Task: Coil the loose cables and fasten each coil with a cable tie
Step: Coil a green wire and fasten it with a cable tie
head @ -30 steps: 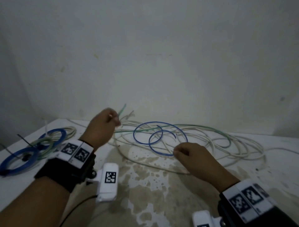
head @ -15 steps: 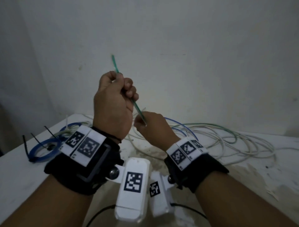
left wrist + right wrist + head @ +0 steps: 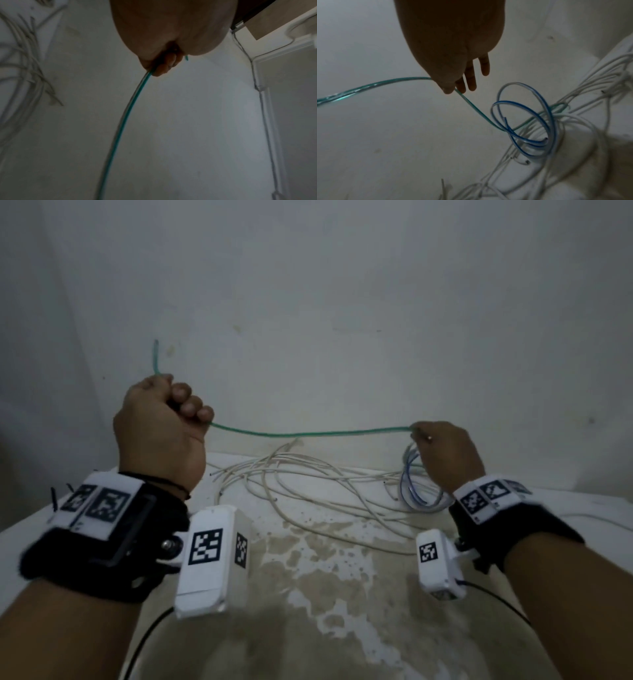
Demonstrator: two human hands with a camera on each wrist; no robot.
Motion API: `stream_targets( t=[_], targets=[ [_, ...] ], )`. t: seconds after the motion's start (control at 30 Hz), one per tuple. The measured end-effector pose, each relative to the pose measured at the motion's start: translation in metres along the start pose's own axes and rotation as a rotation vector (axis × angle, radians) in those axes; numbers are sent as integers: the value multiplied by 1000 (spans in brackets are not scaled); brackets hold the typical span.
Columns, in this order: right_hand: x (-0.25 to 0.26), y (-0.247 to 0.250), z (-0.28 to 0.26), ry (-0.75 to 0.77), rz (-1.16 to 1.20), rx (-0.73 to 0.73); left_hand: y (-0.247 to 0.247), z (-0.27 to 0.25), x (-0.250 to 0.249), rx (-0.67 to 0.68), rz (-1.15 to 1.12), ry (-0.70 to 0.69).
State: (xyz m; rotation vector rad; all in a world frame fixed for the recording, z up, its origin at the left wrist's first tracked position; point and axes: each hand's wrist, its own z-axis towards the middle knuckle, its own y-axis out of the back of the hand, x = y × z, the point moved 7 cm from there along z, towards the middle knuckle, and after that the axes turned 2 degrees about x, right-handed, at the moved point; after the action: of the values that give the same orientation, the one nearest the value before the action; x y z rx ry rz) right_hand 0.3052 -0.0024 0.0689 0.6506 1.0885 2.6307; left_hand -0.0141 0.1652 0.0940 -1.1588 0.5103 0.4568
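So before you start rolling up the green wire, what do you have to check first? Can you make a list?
1. Left hand holds the green wire tight in a fist, short end poking out above: ok.
2. Right hand pinches the same wire further along: ok.
3. Wire hangs in the air between the hands, off the table: ok.
4. Rest of the green wire is free of the pile: not ok, it passes through the blue wire loops and the white wires.
5. Cable tie within reach: cannot tell, none is in view.
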Motion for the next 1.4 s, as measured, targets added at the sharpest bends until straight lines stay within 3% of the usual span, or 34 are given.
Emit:
stream_targets(
  t=[0.1,0.17,0.23,0.3,0.43,0.5,0.6,0.73,0.83,0.9,1.0,1.13,1.3,1.4],
  targets=[
    [13,36,10,143,21,-223,26,4,29,-98,145,136],
    [25,55,14,227,-50,-292,33,-1,46,-98,296,266],
    [40,69,17,310,-149,-324,33,-9,55,-30,623,337],
    [57,77,19,373,-238,-331,18,-23,54,31,940,273],
    [93,82,8,482,-336,-321,-45,-64,62,354,883,68],
    [108,84,2,522,-348,-315,-69,-87,80,533,846,107],
    [118,93,-2,536,-349,-348,-88,-109,105,683,879,171],
    [109,116,-2,519,-297,-391,-84,-121,115,702,665,264],
    [83,134,3,471,-211,-386,-73,-106,98,554,553,227],
    [58,137,8,414,-134,-326,-68,-89,85,455,408,231],
    [33,130,9,323,-70,-171,-63,-70,63,414,295,233],
    [16,148,2,210,-52,-268,-53,-67,48,525,291,316],
    [-17,161,0,12,-108,-280,-30,-80,47,788,595,438],
    [-31,152,-6,-106,-167,-134,-15,-81,41,760,709,482]
  ],
)
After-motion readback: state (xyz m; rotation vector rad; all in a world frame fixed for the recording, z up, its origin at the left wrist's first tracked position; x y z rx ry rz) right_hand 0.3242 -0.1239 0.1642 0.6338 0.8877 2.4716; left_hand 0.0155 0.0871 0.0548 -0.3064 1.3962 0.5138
